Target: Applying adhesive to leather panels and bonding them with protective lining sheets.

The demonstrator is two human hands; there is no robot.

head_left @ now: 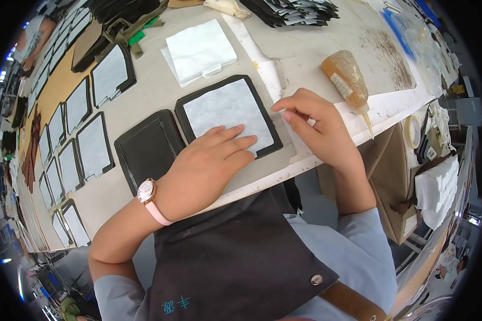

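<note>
Head view, left hand (211, 160) on squarish, papery white sheet (225, 109)

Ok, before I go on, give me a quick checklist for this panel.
1. Left hand spread flat on the white sheet: ok.
2. Black border of the panel showing along the sheet's far and right edges: ok.
3. Right hand empty: cannot tell; fingertips hover near the panel's right edge.
4. Amber bottle off the panel: ok, lying to the right.
5. Neighbouring black panel covered with white: not ok, its top is dark.
</note>
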